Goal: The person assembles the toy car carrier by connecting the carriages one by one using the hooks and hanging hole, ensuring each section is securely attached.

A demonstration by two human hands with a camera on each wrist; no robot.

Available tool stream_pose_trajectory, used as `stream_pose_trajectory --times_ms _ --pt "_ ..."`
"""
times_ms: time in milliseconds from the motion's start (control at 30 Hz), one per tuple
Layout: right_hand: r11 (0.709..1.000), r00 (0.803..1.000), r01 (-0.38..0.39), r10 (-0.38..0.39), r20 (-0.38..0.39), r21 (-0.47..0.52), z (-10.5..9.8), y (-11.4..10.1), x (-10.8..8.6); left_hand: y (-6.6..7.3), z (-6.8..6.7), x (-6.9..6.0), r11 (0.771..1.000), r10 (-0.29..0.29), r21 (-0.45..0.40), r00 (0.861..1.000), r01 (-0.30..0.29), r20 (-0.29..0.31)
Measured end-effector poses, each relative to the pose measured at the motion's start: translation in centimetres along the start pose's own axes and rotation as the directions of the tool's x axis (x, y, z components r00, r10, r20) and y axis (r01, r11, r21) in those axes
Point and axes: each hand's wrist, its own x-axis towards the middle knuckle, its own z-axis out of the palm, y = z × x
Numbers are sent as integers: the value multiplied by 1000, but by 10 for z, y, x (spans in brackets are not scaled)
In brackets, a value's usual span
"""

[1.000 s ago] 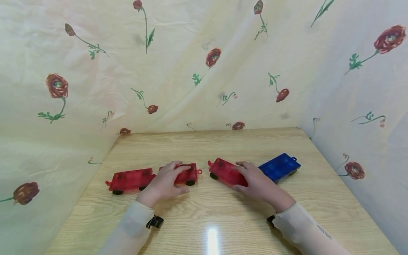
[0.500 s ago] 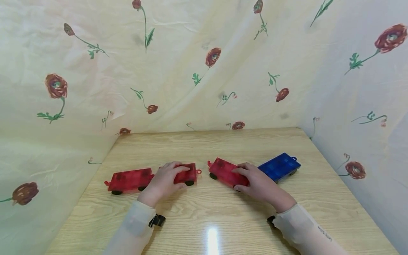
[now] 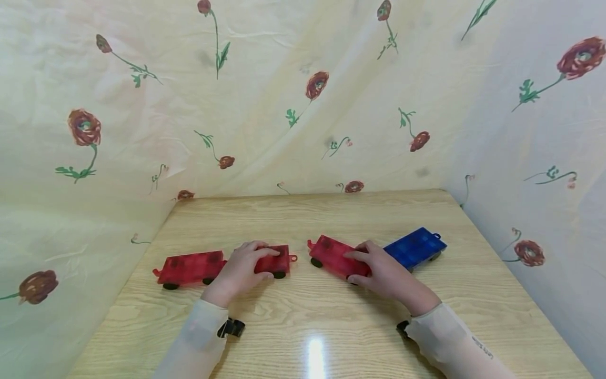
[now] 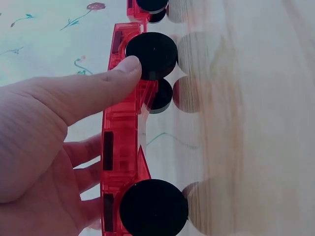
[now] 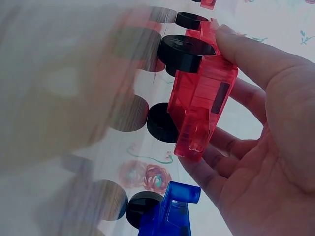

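My left hand (image 3: 239, 271) holds a red see-through toy train car (image 3: 284, 258) from above, its thumb (image 4: 125, 71) on the near side by a black wheel. A small loop sticks out at that car's right end. My right hand (image 3: 381, 271) grips another red toy train car (image 3: 333, 255), whose hook points left toward the loop; a small gap lies between them in the head view. Left of my left hand stands a third red train car (image 3: 191, 267); the hand hides whether it is joined. Behind my right hand is a blue train car (image 3: 414, 247), apart from the red one in the right wrist view.
The cars stand on a light wood-grain table (image 3: 303, 316). A flower-printed cloth (image 3: 265, 105) rises behind it and along both sides. Both wrists wear black straps, such as the left wrist strap (image 3: 232, 327).
My left hand and the two red cars at left have slid slightly left. The red car in my right hand has shifted a little left, and that thumb now lies against its side.
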Motion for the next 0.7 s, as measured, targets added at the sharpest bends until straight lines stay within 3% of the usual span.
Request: stream_pose_trajectory --times_ms 133,700 --pt "1000 1000 0 0 2 3 0 0 0 0 -1 -2 999 5 -52 1000 -4 14" --pt "999 999 49 -49 -9 13 1 1 -1 -6 -1 -8 991 -14 -131 1000 17 28"
